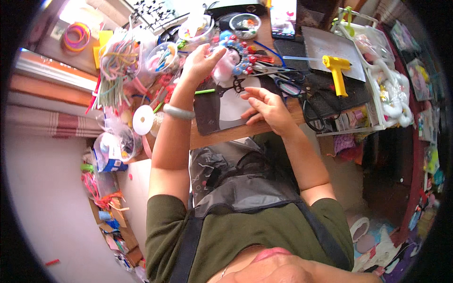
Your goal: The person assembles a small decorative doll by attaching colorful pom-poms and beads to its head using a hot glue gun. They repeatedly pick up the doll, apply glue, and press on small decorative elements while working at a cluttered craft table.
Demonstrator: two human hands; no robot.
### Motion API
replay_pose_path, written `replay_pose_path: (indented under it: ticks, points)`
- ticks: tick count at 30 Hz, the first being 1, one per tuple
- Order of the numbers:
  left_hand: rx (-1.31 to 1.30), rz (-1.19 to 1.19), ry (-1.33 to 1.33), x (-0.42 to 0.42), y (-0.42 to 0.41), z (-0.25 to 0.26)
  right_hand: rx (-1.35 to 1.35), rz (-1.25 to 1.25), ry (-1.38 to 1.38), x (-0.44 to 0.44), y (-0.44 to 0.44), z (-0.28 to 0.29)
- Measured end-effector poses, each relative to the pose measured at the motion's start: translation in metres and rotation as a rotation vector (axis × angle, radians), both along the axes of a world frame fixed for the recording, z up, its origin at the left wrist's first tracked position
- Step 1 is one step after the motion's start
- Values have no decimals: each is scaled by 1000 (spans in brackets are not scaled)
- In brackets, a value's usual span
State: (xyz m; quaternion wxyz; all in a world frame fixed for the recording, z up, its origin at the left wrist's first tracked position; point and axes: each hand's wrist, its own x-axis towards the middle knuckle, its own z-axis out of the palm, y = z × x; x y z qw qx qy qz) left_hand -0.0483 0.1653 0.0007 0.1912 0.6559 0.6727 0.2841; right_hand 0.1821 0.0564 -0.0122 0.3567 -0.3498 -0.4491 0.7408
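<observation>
My left hand [201,63], with a grey bangle [178,112] on its wrist, reaches over the table. Its thumb and fingers are apart, and I see nothing held in them. Just right of it is a craft piece [231,58] with a pale pink fluffy part and blue and red pompoms; whether the thumb touches it I cannot tell. My right hand [265,109] hovers low over a dark mat with a cat print [207,116], fingers half curled and nothing visible in them. A green stick [205,91] lies at the mat's left, beside my left forearm.
A yellow hot glue gun [336,72] lies at right on a black mesh surface, near several scissors [288,85]. Pipe cleaners [116,70], a tub of small parts [162,56] and a white spool [143,119] crowd the left. A phone [283,17] stands at the back.
</observation>
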Motion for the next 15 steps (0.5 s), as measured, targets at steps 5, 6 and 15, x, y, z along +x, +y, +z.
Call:
replay_pose_path:
  ticks: [5,6,15]
  points:
    - [-338,-140,-381,34,12,13,-122,-5,105,-3,15,-7]
    - [-413,-159,-489,34,11,13,-134,-19,129,-4,18,-7]
    - [-42,-204,-688,30,-44,17,63,-119,240,-16,12,4]
